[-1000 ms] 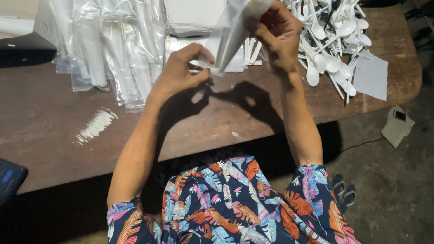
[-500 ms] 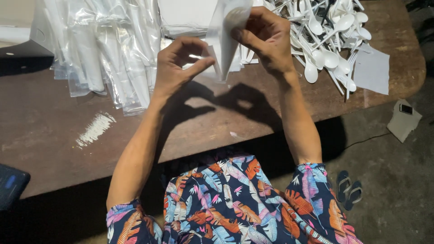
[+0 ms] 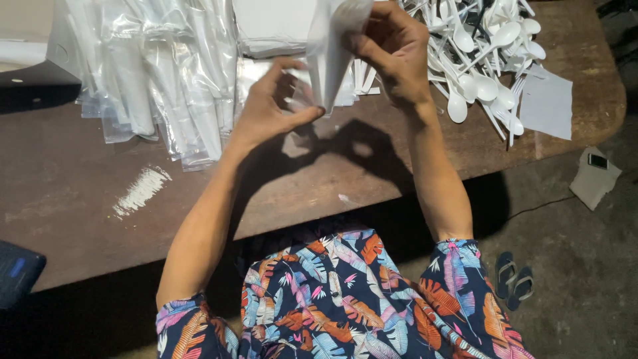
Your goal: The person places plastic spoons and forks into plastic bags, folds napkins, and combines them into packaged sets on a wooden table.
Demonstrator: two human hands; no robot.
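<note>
Since 1 s ago: both hands have drawn closer together over the table; the right hand has tipped the sleeve more upright, and the left has come up to its lower end.
Left hand [image 3: 269, 110]: thumb and forefinger nearly closed, pinching the lower edge of the sleeve; the other fingers curl loosely behind it.
Right hand [image 3: 392, 50]: fingers folded around the upper part of the sleeve, thumb pressed on its near face; grip closed.
Sleeve [image 3: 332, 53]: a clear narrow plastic packet, held between the 2 hands above the table, upright with a slight tilt. What is inside it I cannot tell.
Beyond the right fingers: a loose heap of white plastic spoons [image 3: 485, 60], with a white paper sheet [image 3: 546, 103] beside it.
Beyond the left fingers: a pile of clear bags [image 3: 153, 80] already laid flat.
Table [image 3: 299, 193]: brown, worn, with a white smear [image 3: 141, 189] on it, well apart from both hands.
Floor: 2 sandals [image 3: 513, 279] below the table edge.
Doing this well: I judge the lower pinch should stay at the very edge, so the film is pulled taut without creasing, while the upper grip holds the mouth steady and does not crush it.
</note>
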